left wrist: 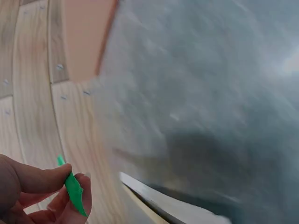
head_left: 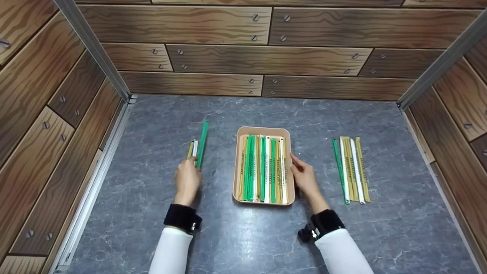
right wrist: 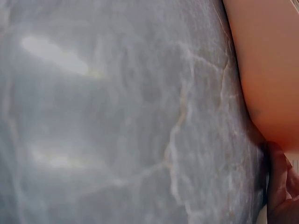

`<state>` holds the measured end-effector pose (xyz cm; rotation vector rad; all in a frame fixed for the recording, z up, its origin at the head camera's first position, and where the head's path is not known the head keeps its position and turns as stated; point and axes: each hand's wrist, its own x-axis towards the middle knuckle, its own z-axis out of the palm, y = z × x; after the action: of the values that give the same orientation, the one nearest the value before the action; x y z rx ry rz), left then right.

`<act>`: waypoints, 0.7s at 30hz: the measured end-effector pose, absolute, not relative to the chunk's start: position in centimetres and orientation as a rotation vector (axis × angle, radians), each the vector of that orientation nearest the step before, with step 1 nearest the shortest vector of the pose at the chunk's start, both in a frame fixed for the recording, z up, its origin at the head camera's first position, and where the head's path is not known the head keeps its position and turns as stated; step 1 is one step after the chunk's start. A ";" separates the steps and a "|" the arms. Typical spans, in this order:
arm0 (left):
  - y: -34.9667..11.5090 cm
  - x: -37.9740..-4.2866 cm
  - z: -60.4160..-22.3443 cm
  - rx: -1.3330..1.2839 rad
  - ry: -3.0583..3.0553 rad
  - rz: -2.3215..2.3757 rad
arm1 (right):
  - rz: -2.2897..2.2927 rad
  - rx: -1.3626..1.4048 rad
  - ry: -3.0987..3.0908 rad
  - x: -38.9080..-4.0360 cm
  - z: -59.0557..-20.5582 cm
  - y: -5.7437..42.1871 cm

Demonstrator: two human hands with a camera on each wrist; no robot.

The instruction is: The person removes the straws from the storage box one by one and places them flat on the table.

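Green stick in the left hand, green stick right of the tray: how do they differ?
The held stick is pinched by the left hand; the other stick lies untouched. In the head view, the held stick's top leans right, the other's left. Both are green and thin.

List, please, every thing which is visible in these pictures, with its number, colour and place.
table: 1, grey marbled, below everything
wood-patterned panels: 3 sides, brown, left, back and right
metal posts: 2, grey, back corners
metal rail: 1, silvery, left table edge
tray: 1, peach, mid-table
packets in the tray: over ten, too tight to count exactly; green, white, gold; side by side
right-hand group of packets: about six; green, white, gold; right of the tray
loose packets: at least 2, white and gold, by the left hand
green packet: 1, green, pinched in the left hand
wristbands: 2, black, one per wrist
sleeves: 2, white, forearms
hands: 2, bare; left holding the green packet, right hand touching the tray's right side
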<state>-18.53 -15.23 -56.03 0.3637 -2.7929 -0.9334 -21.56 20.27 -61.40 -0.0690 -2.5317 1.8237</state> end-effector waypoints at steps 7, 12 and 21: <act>-16.0 -18.0 -57.6 0.371 -2.810 -0.889 | 1.797 -0.092 -2.533 -21.5 -61.4 20.2; -16.0 -17.6 -58.2 0.381 -2.821 -0.795 | 1.793 -0.078 -2.534 -21.6 -61.5 20.2; -15.9 -17.1 -58.7 0.454 -2.859 -0.747 | 1.830 -0.089 -2.517 -21.7 -61.5 20.2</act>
<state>-17.09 -15.94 -58.69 0.4540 -2.8594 -0.7468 -21.66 20.25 -61.52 -0.0887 -2.5171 1.8297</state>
